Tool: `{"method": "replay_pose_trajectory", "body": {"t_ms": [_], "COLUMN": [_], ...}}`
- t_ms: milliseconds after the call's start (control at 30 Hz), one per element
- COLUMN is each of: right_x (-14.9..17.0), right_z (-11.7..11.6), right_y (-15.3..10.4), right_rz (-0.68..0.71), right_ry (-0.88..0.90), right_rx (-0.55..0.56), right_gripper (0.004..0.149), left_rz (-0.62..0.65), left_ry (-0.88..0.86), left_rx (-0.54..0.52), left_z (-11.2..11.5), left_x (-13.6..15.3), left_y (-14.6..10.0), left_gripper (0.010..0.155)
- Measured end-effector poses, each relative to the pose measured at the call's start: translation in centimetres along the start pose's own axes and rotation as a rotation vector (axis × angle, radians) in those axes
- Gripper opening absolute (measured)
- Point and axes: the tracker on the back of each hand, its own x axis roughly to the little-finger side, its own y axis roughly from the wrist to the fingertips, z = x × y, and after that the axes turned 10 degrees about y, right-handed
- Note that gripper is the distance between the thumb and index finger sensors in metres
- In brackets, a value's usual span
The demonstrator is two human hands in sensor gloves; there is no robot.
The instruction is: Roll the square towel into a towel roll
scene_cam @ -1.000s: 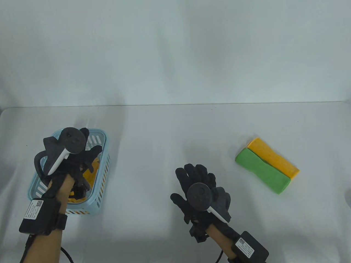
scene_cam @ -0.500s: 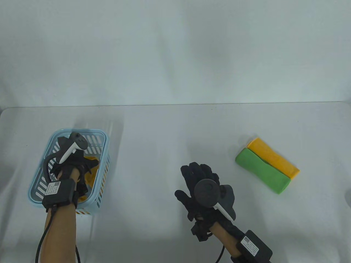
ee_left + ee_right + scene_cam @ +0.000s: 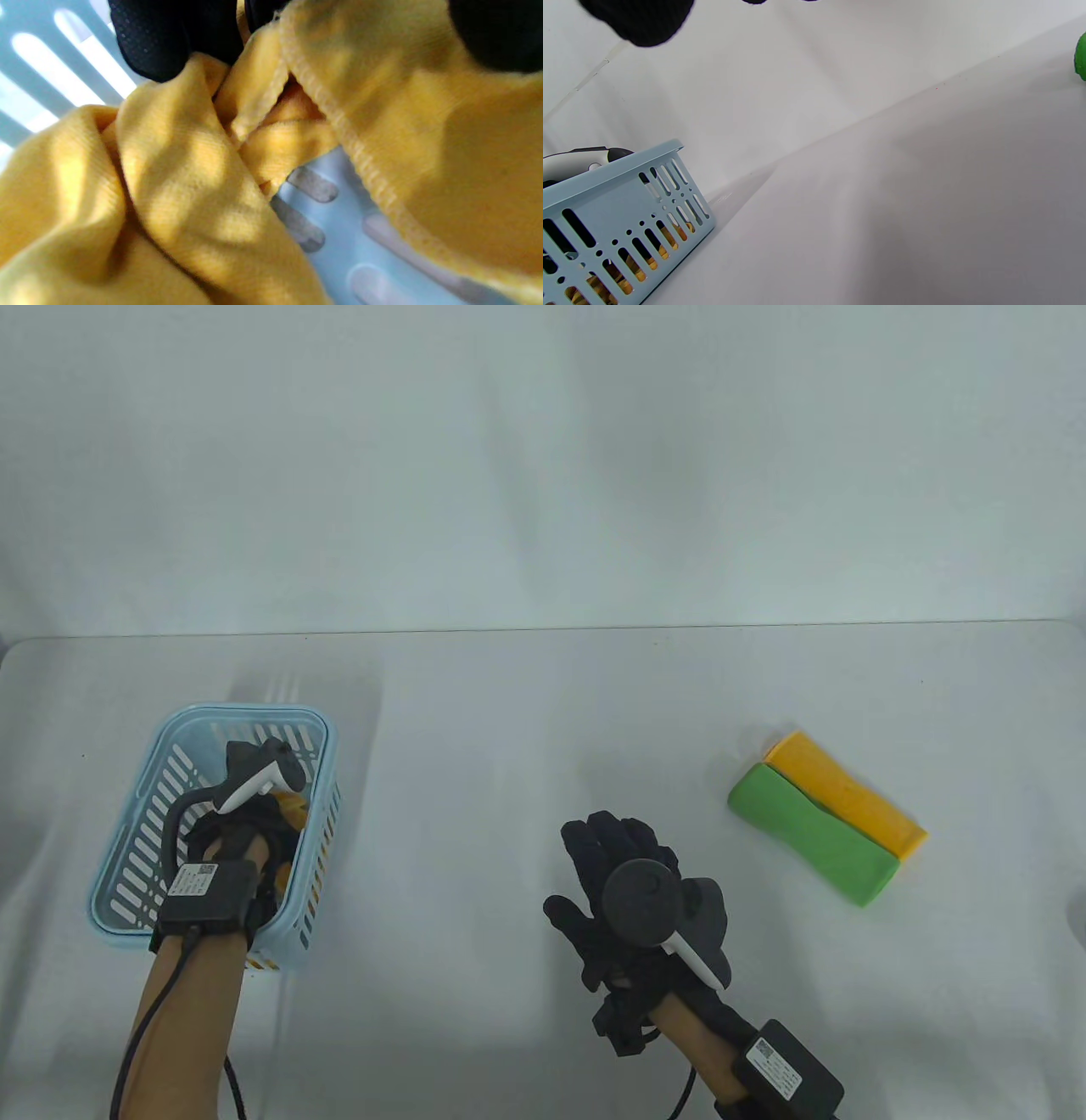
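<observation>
The left hand (image 3: 246,823) has gone down deeper into the blue basket (image 3: 127,857) than a moment ago. Its fingers (image 3: 148,38) now pinch the yellow towel (image 3: 178,178), so picking it up looks next. The towel is soft and all bunched up under that hand. The right hand (image 3: 632,891) waits beside it, flat with fingers apart, holding nothing.

Basket (image 3: 318,780) at table's (image 3: 526,712) left, towel (image 3: 178,178) inside, left hand (image 3: 246,823) in it. Right hand (image 3: 632,891) centre. Two towel rolls (image 3: 827,827) side by side, right.
</observation>
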Motion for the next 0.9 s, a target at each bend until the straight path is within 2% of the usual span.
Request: {"method": "replay_pose_trajectory", "body": {"t_ms": [133, 300, 600, 900], "right_x": [0.1, 0.2, 0.3, 0.5], "right_z": [0.1, 0.1, 0.3, 0.7], "right_y": [0.1, 0.1, 0.2, 0.4], "right_rz": [-0.008, -0.010, -0.017, -0.026], "right_ry": [0.008, 0.013, 0.027, 0.055], "right_rx": [0.001, 0.003, 0.005, 0.018], "right_gripper": [0.078, 0.078, 0.077, 0.077], "left_rz": [-0.003, 0.006, -0.006, -0.042], "left_ry": [0.023, 0.033, -0.067, -0.213], "left_rx": [-0.012, -0.043, -0.095, -0.251], "left_z": [-0.1, -0.4, -1.1, -2.8], "left_x": [-0.3, -0.5, 0.6, 2.4], "left_y": [0.1, 0.1, -0.2, -1.9], "left_gripper": [0.094, 0.084, 0.071, 0.064]}}
